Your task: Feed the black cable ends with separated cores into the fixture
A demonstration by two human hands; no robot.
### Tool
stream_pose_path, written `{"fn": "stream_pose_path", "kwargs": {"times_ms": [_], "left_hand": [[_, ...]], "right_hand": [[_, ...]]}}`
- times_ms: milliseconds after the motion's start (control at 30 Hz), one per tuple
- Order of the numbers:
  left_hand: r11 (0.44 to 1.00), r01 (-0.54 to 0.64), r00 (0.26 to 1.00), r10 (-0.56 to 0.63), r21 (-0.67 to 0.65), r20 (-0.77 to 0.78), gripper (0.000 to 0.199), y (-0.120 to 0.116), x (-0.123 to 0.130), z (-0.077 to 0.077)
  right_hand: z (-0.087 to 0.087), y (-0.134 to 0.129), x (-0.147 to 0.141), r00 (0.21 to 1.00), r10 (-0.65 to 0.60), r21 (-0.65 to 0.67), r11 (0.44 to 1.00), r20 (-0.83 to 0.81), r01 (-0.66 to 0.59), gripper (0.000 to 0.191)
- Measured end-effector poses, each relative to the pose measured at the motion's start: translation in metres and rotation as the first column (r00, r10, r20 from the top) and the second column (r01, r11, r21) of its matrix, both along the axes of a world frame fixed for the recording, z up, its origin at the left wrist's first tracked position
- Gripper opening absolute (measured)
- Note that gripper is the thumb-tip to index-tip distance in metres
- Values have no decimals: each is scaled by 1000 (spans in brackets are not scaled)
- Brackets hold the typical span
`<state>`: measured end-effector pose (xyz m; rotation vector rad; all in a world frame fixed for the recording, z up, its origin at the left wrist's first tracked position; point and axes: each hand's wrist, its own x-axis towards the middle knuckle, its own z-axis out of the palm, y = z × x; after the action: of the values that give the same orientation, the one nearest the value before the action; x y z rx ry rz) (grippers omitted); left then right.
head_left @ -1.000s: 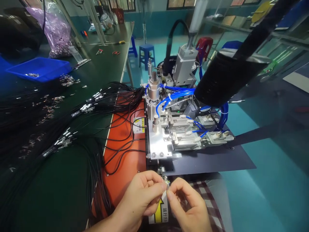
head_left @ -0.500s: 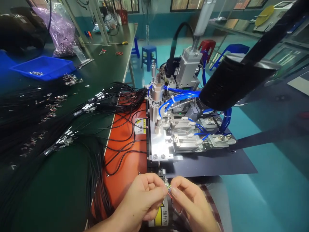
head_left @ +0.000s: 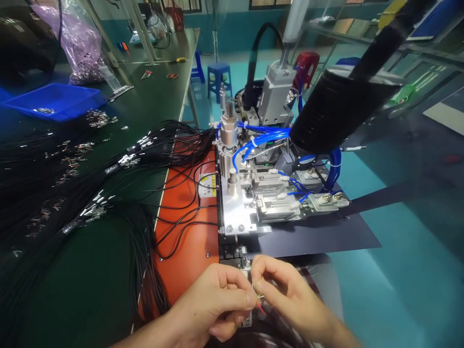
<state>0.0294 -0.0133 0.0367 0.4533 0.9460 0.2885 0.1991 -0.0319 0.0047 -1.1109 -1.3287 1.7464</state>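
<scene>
My left hand [head_left: 221, 302] is closed in a pinch between thumb and forefinger around thin coloured wires [head_left: 261, 308]. A red one sticks out below the fingertips, with pale and greenish strands beside it. My right hand [head_left: 286, 290] meets it from the right, its thumb and forefinger pinched on the pale strands. The fingertips hide most of the wires, so their far ends cannot be made out. Just beyond both hands is the front of a metal machine [head_left: 235, 212] with silver blocks and blue air tubes [head_left: 266, 137].
Black cables [head_left: 141, 256] hang over the orange panel [head_left: 188, 241] and the dark green table [head_left: 94, 270] at left. A blue tray [head_left: 54, 102] and a purple bag [head_left: 78, 43] stand farther back. A black cylinder [head_left: 326, 113] overhangs the machine from the right.
My right fingertips have risen and turned over the wires, closer to my left fingers. The red wire now points down to the right. The whole view has shifted slightly.
</scene>
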Motion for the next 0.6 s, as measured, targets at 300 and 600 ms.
{"fn": "stream_pose_path", "kwargs": {"times_ms": [300, 600], "left_hand": [[992, -22, 992, 37, 123, -122, 15, -10, 7, -2], [955, -123, 966, 178, 270, -187, 19, -7, 8, -5]], "right_hand": [[22, 24, 15, 948, 275, 138, 945, 159, -297, 16], [10, -3, 4, 982, -119, -66, 989, 148, 130, 15]]}}
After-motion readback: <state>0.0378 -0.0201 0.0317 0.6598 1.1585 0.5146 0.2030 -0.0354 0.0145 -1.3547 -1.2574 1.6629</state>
